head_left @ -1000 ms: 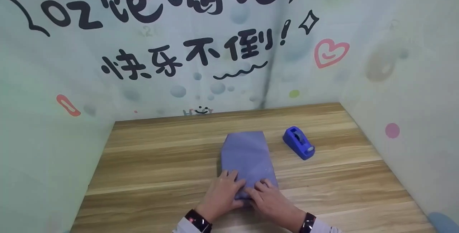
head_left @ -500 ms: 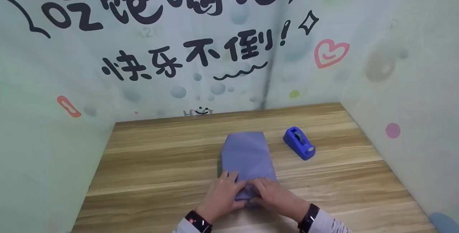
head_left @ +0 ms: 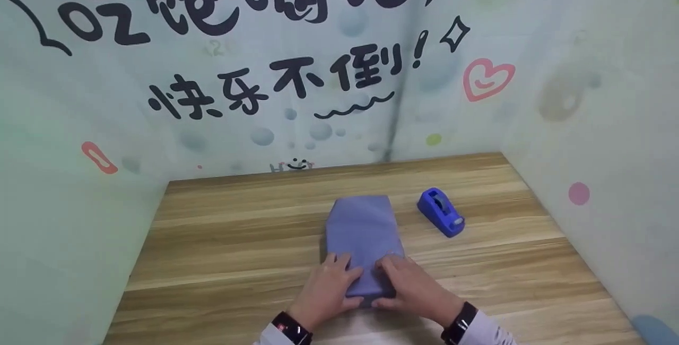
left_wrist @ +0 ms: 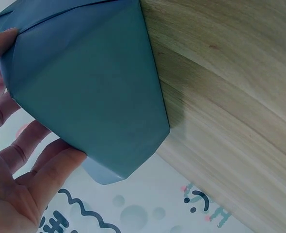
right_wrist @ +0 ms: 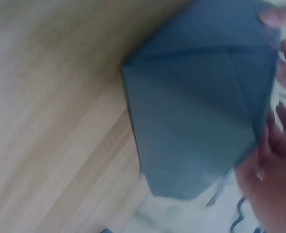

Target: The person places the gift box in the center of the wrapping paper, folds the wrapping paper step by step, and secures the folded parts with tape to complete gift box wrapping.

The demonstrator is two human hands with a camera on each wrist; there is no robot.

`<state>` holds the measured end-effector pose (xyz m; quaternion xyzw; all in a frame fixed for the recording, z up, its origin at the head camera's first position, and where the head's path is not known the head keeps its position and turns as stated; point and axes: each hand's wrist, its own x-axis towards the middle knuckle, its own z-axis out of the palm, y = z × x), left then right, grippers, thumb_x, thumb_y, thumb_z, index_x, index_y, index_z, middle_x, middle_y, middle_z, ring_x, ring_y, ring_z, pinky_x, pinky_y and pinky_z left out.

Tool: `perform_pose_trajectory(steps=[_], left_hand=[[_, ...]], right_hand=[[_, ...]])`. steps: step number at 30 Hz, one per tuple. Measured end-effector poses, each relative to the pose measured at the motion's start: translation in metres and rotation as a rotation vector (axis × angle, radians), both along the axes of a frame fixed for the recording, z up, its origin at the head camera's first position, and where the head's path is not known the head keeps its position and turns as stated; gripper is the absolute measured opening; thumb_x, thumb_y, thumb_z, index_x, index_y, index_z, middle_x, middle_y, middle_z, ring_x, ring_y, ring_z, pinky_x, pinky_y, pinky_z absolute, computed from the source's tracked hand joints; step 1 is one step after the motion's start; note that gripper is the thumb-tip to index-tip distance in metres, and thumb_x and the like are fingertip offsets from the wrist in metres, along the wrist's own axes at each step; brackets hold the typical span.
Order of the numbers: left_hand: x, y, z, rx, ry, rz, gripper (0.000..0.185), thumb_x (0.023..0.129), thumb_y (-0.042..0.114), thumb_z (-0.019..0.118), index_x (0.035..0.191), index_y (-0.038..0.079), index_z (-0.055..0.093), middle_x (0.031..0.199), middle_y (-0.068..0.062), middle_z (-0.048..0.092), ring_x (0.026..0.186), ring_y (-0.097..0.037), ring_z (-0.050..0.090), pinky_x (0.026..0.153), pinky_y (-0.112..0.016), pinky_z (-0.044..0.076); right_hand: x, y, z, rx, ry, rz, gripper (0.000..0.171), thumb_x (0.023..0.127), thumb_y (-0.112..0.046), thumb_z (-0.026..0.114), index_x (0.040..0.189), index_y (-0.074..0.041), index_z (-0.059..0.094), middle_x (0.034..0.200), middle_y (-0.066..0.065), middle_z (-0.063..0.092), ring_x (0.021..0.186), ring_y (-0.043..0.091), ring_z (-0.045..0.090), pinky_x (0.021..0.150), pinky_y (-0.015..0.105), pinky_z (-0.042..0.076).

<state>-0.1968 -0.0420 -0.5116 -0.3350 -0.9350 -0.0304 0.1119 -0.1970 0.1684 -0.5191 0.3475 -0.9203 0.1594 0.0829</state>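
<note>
A package wrapped in blue-purple paper (head_left: 363, 228) lies on the wooden table, long side pointing away from me. My left hand (head_left: 323, 289) holds its near left corner, with fingers on top and the thumb low at the near end. At the near right corner my right hand (head_left: 421, 286) grips likewise, fingertips on the top and thumb against the near end. Creases and folded paper (left_wrist: 70, 12) show on the package in the left wrist view. The blurred right wrist view shows a folded seam (right_wrist: 191, 51) across the paper. The package's underside is hidden.
A blue tape dispenser (head_left: 441, 212) stands to the right of the package, farther back. Pale printed wall sheets (head_left: 238, 138) enclose the wooden table (head_left: 223, 249) at the back and both sides.
My right hand first slid left along the near end, close to the left hand, then drew back to the right corner. The left hand and package stayed nearly still.
</note>
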Motion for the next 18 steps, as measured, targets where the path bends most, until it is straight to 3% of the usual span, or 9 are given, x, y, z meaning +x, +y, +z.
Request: perform_pose_trajectory(steps=[3,6,8,12,14,18], left_hand=[[0.001,-0.001,0.0,0.0,0.005,0.0,0.049,0.071,0.056,0.064,0.109,0.025,0.061,0.112,-0.007,0.056,0.092,-0.023,0.053,0.062,-0.034,0.051],[0.001,-0.001,0.0,0.004,0.011,0.002,0.048,0.07,0.055,0.064,0.108,0.025,0.062,0.11,-0.006,0.056,0.091,-0.022,0.052,0.06,-0.033,0.05],[0.001,-0.001,0.0,0.013,0.014,0.004,0.048,0.069,0.055,0.065,0.107,0.024,0.062,0.11,-0.005,0.056,0.091,-0.022,0.052,0.06,-0.033,0.05],[0.001,-0.004,-0.002,0.045,-0.012,0.013,0.049,0.07,0.056,0.065,0.107,0.024,0.061,0.113,-0.006,0.055,0.094,-0.024,0.051,0.063,-0.035,0.049],[0.001,-0.008,-0.002,0.085,-0.049,0.012,0.05,0.072,0.059,0.062,0.109,0.025,0.061,0.114,-0.005,0.055,0.095,-0.023,0.05,0.066,-0.036,0.048],[-0.002,-0.018,-0.004,0.283,-0.199,0.034,0.045,0.08,0.054,0.058,0.113,0.025,0.061,0.12,-0.002,0.051,0.105,-0.022,0.047,0.077,-0.038,0.047]], right_hand=[[0.004,-0.01,-0.007,0.09,0.096,-0.091,0.062,0.072,-0.06,0.063,0.108,-0.012,0.046,0.097,0.002,0.056,0.091,0.016,0.053,0.074,0.034,0.043],[0.005,-0.013,-0.01,0.097,0.134,-0.129,0.057,0.074,-0.058,0.061,0.105,-0.012,0.046,0.092,0.0,0.056,0.086,0.015,0.052,0.07,0.033,0.04],[0.005,-0.011,-0.012,0.037,0.154,-0.121,0.045,0.079,-0.051,0.06,0.102,-0.014,0.048,0.087,-0.002,0.055,0.082,0.013,0.051,0.069,0.031,0.04],[0.0,-0.003,-0.012,-0.223,0.138,-0.158,0.015,0.087,-0.024,0.059,0.094,-0.013,0.052,0.083,-0.005,0.051,0.078,0.009,0.048,0.068,0.027,0.041],[-0.002,0.003,-0.013,-0.348,0.095,-0.238,0.015,0.085,-0.017,0.062,0.096,-0.009,0.054,0.086,-0.001,0.053,0.083,0.011,0.049,0.072,0.029,0.043],[-0.004,0.012,-0.017,-0.436,-0.148,-0.434,0.049,0.08,-0.032,0.067,0.113,0.002,0.053,0.102,0.012,0.053,0.094,0.02,0.049,0.08,0.036,0.045]])
